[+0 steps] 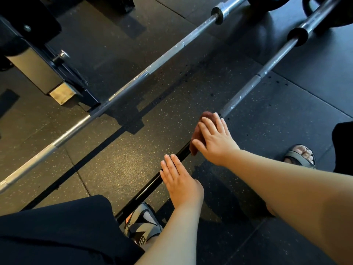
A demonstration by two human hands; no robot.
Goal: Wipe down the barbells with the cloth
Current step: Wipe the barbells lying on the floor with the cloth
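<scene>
Here right hand point(215, 139) presses cloth point(195, 137) on barbell point(246, 88); left hand point(181, 184) seemingly touching.

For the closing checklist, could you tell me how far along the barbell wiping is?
Done: nothing shows clearly. In hand: the right hand presses the brown cloth onto the near barbell, left hand resting on it. Left: its white-flecked grip ahead, and the far barbell.

The premises were a gym weight area. Flooring point(118, 155) was black rubber tiling with coloured flecks and visible seams. Two steel bars lay on it, the left barbell point(162, 58) and the right barbell point(246, 90), both knurled and collared. Black weight plates point(259, 4) stood at the far right. A bolted machine frame point(32, 71) occupied the far left.
</scene>
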